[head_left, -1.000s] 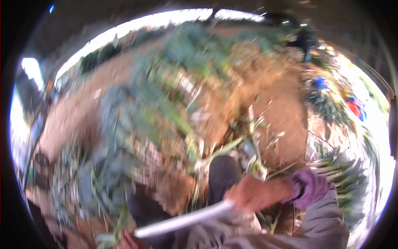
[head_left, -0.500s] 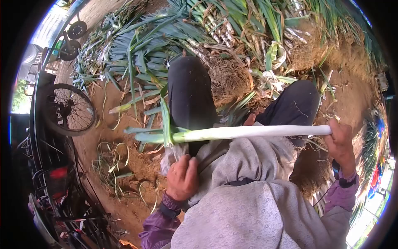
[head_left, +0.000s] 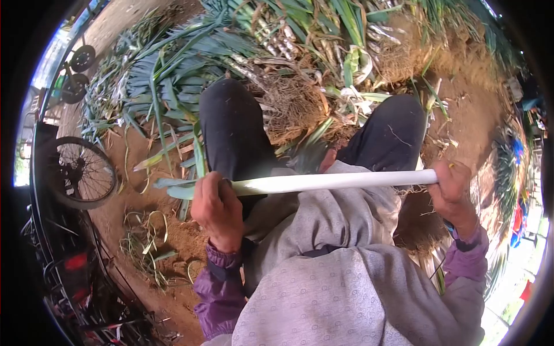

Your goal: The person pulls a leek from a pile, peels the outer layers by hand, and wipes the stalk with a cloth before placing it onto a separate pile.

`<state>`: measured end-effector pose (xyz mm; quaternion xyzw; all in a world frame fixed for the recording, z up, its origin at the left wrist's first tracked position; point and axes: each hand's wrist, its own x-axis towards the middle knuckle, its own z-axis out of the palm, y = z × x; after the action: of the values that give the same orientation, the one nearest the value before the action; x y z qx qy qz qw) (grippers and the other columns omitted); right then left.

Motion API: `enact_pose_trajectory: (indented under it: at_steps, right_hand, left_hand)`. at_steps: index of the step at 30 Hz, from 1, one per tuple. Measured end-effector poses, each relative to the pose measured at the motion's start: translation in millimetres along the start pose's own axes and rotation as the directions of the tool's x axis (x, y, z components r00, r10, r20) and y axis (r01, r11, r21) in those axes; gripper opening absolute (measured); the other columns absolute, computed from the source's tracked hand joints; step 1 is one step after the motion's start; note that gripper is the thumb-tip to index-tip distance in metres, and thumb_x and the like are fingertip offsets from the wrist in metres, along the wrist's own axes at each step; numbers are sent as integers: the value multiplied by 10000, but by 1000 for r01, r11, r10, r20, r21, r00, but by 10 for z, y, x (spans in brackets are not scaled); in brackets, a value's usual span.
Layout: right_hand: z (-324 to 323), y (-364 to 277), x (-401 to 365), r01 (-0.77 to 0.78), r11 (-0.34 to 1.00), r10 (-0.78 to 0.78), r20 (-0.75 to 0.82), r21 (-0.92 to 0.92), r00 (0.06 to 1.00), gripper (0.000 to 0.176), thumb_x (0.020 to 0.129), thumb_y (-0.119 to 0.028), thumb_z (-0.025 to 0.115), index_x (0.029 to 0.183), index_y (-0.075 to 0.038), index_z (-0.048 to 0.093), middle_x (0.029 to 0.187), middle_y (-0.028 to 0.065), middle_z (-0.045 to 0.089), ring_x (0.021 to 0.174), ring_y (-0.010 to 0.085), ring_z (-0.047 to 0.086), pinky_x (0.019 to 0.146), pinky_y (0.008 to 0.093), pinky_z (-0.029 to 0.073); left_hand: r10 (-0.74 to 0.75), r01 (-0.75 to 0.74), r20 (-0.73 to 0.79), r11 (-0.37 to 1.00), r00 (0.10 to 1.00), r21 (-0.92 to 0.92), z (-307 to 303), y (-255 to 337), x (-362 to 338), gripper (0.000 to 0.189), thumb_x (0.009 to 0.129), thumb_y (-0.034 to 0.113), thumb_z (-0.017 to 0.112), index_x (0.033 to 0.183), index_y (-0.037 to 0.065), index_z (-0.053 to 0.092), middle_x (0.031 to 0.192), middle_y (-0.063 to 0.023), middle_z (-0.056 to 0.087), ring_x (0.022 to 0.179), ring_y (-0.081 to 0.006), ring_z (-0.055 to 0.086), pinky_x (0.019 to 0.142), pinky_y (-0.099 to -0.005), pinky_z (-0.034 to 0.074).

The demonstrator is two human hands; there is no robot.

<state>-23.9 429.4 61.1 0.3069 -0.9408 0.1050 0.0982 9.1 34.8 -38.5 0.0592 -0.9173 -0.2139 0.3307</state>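
A long leek (head_left: 334,181) lies crosswise over my lap, its white shaft smooth and bare. My left hand (head_left: 217,212) is closed around it where the white turns green, and short blue-green leaves stick out beyond the fingers. At the other end, my right hand (head_left: 454,196) grips the white root end; the tip is hidden in the fingers. Between my knees and in front of them lie peelings (head_left: 355,101) and a clump of brown roots (head_left: 294,106).
A large heap of leeks (head_left: 150,86) with leaves and roots spreads ahead of me. On the left stands a wheeled vehicle with a spoked wheel (head_left: 83,172). Loose leaf strips (head_left: 147,242) litter the soil, and more leeks (head_left: 505,190) lie at the right.
My left hand has moved up from below the leek, where it was by a drooping leaf, and now wraps the shaft. The folded green leaf no longer shows there. The right hand keeps its grip.
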Motion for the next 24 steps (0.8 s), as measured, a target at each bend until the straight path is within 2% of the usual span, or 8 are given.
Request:
enact_pose_trajectory:
  at_steps: [2,6,10,12,14,19,22,24]
  right_hand:
    - [-4,0,-49,-22,997,16,78,80,997,178,756,-78,690,831,-30,535,646,131,519,591,340,545,553,426,382]
    - [-43,-11,-126,-105,968,65,177,228,982,222,834,-176,688,871,-16,539,652,132,539,596,336,565,578,417,418]
    - [-19,-2,-189,-212,928,178,137,305,975,209,916,-198,620,892,-10,531,696,140,538,646,332,569,622,418,430]
    - [40,27,-278,-218,934,209,60,283,976,219,942,-216,587,902,-9,528,727,145,540,669,329,568,620,409,426]
    - [59,33,-295,-172,962,167,44,211,985,310,968,-311,549,926,-5,530,760,141,536,673,323,544,613,403,414]
    - [142,53,-271,-145,952,140,38,272,989,384,966,-390,536,942,-8,531,760,132,531,666,320,528,611,408,399]
    - [143,48,-291,-149,986,150,-12,76,989,389,963,-401,537,938,-14,527,767,127,530,671,318,534,592,417,394]
    - [192,134,-349,-126,986,127,-6,110,992,386,962,-402,537,941,-16,527,778,127,528,670,317,531,591,419,393]
  left_hand:
    - [-33,9,127,983,991,184,22,-49,79,83,821,-1,601,832,80,587,774,-96,602,658,-288,603,576,-375,468]
    - [-134,108,109,970,985,220,63,-74,98,61,808,23,607,788,80,600,763,-105,619,657,-304,619,595,-375,483]
    - [-178,209,167,959,970,-192,46,35,53,68,799,-2,635,794,65,622,774,-101,632,659,-283,620,615,-340,495]
    - [-112,136,149,978,982,-160,19,317,21,46,812,7,634,824,50,623,793,-117,613,673,-264,593,626,-339,491]
    - [117,-105,213,992,970,-67,-52,576,-147,95,777,-15,624,861,28,614,844,-141,603,676,-262,575,633,-338,492]
    - [422,-294,229,849,877,-438,-23,707,-195,237,654,-35,614,890,-43,603,905,-173,594,663,-297,570,617,-364,492]
    - [442,-382,72,837,894,-392,-111,599,-152,217,641,-48,612,857,-61,606,914,-187,592,695,-303,586,603,-377,497]
    - [269,-236,70,922,960,-305,-140,491,-111,100,734,-62,638,825,-27,622,896,-161,628,765,-298,644,635,-364,518]
